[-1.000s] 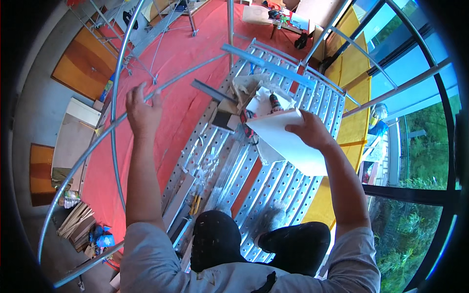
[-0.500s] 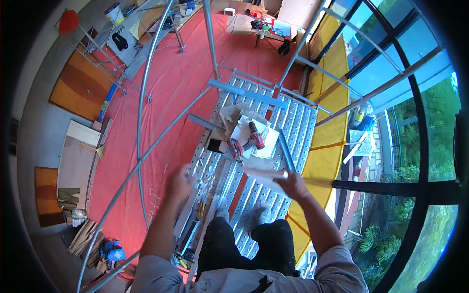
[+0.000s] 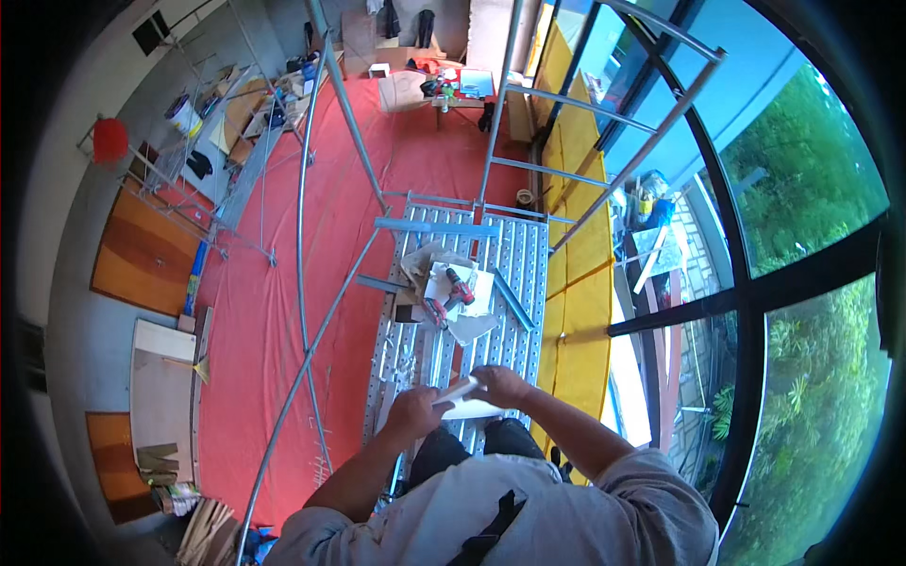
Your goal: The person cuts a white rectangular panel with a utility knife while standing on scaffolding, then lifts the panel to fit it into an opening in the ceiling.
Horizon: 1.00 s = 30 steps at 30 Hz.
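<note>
My left hand (image 3: 415,412) and my right hand (image 3: 502,387) are close together in front of my body, fingers closed. Between them runs a pale white strip (image 3: 459,391), gripped at its two ends; its exact kind is unclear. Just under it shows a white flat surface (image 3: 472,409), perhaps part of the same piece. Beyond my hands, a red and black cordless drill (image 3: 461,287) lies on a white sheet (image 3: 481,294) on the perforated metal platform (image 3: 522,363). Another red and black tool (image 3: 435,312) lies beside the drill.
Metal channels (image 3: 512,300) and a crossways bar (image 3: 434,227) lie on the platform, with small loose pieces (image 3: 404,363) at its left. Scaffold tubes (image 3: 304,217) rise on the left. Yellow sheeting (image 3: 578,340) and windows line the right. Red sheeting (image 3: 255,377) covers the floor below.
My left hand has moved right and down, and my right hand left and toward my body, so they meet at the white strip. My view has tilted up and turned right.
</note>
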Motion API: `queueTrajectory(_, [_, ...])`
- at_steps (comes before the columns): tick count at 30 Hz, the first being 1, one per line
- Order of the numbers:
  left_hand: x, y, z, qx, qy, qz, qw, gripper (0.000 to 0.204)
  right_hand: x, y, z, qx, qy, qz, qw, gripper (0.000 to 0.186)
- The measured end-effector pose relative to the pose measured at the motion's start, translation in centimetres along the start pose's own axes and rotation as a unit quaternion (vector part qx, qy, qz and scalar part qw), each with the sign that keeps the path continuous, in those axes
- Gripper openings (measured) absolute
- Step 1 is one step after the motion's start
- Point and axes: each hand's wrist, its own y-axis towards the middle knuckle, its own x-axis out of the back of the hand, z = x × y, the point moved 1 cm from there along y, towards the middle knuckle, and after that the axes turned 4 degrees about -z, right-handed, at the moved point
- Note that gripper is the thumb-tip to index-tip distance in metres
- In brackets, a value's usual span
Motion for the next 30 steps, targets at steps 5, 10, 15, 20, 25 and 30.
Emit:
queueTrajectory(5, [0.9,-1.6,5.2,0.183,-0.012,-0.024,0.983,0.047,3.5,-3.1,-3.8,-0.044,-0.134,-0.128,0.982,0.024])
queueTrajectory(10, [0.4,-7.6,14.5,0.192,0.071,-0.02,0.979,0.049,6.2,-11.8,-9.5,-0.274,-0.064,-0.212,0.936,0.049])
queueTrajectory(15, [2.5,-10.6,17.0,0.345,0.14,-0.107,0.922,0.047,3.0,-22.2,-15.3,-0.41,-0.057,-0.255,0.874,0.046])
queueTrajectory(20, [6.8,-10.6,17.5,0.276,0.162,-0.054,0.946,0.045,-0.7,-25.6,-17.7,-0.379,-0.052,-0.257,0.887,0.041])
queueTrajectory(25, [7.5,-5.6,12.3,0.235,0.126,-0.101,0.958,0.047,-0.7,-22.6,-17.8,-0.424,-0.042,-0.16,0.891,0.036])
queueTrajectory(30, [7.4,1.3,6.0,0.135,0.017,-0.123,0.983,0.051,2.6,-17.3,-19.4,-0.368,0.025,-0.192,0.909,0.056])
